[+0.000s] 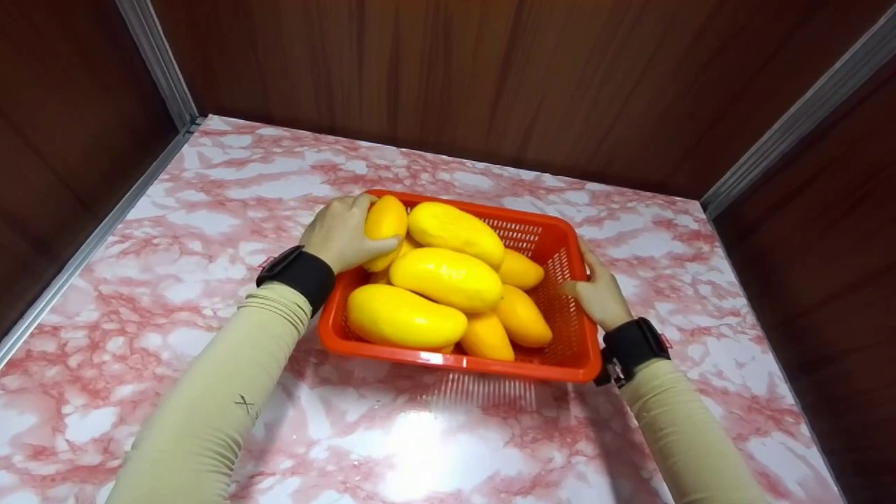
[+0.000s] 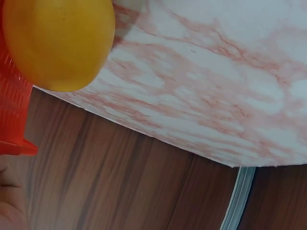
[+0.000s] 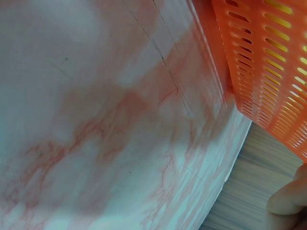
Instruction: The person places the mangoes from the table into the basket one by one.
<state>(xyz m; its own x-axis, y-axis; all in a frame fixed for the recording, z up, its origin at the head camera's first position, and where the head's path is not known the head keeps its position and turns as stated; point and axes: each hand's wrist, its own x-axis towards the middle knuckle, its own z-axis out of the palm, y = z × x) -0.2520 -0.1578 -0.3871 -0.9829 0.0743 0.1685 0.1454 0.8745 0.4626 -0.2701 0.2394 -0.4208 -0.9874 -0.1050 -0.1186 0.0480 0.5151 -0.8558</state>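
An orange-red plastic basket (image 1: 462,362) with slotted walls holds several large yellow mangoes (image 1: 446,278), piled up to about the rim. My left hand (image 1: 341,233) grips the basket's left end near the back corner, its thumb reaching inward beside a mango (image 1: 386,217). At the opposite end my right hand (image 1: 603,294) holds the right wall, with the thumb over the rim and the fingers outside. Up close in the left wrist view, a mango (image 2: 60,43) covers part of the mesh. The right wrist view shows the slotted wall (image 3: 268,62), with fingers (image 3: 288,199) at lower right.
Beneath the basket lies a red-and-white marbled tabletop (image 1: 210,210). Dark wooden panels (image 1: 448,77) stand along its back and sides, joined by metal corner strips (image 1: 164,63). A bright light reflection (image 1: 420,448) shows on the near tabletop.
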